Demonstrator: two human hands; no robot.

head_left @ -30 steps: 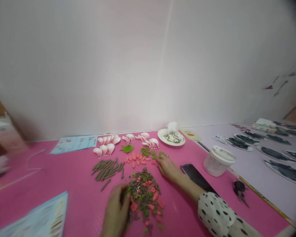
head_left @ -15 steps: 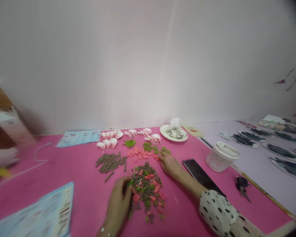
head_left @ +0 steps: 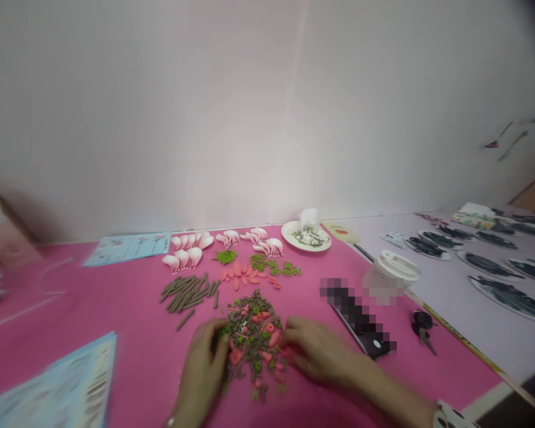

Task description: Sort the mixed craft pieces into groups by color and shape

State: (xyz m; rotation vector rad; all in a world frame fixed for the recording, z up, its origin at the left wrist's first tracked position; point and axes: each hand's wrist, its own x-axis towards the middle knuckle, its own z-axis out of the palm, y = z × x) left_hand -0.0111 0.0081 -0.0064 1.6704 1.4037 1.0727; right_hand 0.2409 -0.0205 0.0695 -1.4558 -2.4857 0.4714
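Observation:
A mixed heap of small brown, green and coral-pink pieces lies on the pink tabletop between my hands. My left hand rests at the heap's left edge, thumb and fingers curved and apart, near some green bits. At the right edge is my right hand, slightly blurred, with fingers spread beside coral pieces. Behind the heap lie sorted groups: brown sticks, coral petal-shaped pieces, green rings, thin green strips and pale pink petal-like pieces.
A white plate with scraps stands by the wall. To the right are a dark phone, a lidded cup, keys and several plates of dark pieces. Printed sheets lie front left, others at the back.
My right hand has come back from the green rings and small coral pieces to the heap's right edge. My left hand stays at the heap. The view has shifted slightly right.

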